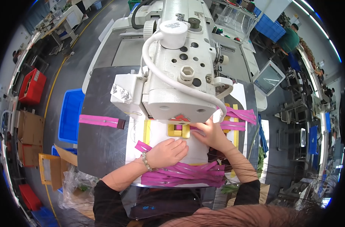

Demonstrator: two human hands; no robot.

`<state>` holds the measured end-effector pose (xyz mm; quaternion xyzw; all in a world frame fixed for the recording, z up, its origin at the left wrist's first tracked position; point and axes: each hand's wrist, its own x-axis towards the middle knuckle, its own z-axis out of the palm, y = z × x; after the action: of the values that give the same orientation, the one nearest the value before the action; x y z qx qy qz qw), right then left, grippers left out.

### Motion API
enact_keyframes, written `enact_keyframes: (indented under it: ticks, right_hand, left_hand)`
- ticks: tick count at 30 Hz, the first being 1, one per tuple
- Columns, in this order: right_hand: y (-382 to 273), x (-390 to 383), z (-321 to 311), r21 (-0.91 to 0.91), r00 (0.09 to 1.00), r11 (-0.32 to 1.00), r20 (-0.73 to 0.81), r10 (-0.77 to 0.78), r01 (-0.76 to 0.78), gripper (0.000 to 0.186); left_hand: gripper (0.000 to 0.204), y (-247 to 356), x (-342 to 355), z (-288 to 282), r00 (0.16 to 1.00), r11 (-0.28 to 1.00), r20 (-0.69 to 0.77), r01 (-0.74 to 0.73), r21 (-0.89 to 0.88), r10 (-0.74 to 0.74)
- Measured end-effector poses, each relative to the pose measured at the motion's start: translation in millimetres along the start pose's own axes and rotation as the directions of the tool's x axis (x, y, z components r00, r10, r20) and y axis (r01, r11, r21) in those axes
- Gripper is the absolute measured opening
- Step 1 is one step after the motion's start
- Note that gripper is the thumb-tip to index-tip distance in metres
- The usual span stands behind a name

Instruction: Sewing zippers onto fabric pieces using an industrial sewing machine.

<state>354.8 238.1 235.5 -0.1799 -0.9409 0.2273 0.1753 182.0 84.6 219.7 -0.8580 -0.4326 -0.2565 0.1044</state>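
My left hand, wearing a beaded bracelet, rests with loosely bent fingers on the white work plate, beside a pile of pink zippers. Under the white sewing machine head sits a yellow jig with pink material in it. At the jig's right, my right hand grips a pink zipper; its fingertips are partly hidden beneath the head. Another pink zipper lies flat at the left, and more lie at the right.
Around the dark table are a blue bin, cardboard boxes, a red crate, crumpled plastic and a tilted screen. A person in green is at the back right, beside blue crates.
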Motion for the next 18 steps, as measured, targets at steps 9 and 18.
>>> enact_keyframes:
  ticks: [9, 18]
  right_hand:
    - [22, -27, 17, -0.005, 0.999, 1.0, 0.032, 0.001, 0.0, 0.027]
    - [31, -30, 21, -0.094, 0.999, 0.995, -0.023, -0.046, 0.043, 0.03]
  left_hand:
    - [0.044, 5, -2, 5, 0.972, 0.973, 0.118, 0.213, -0.086, -0.202]
    - [0.046, 5, -5, 7, 0.963, 0.965, 0.14, 0.243, -0.098, -0.229]
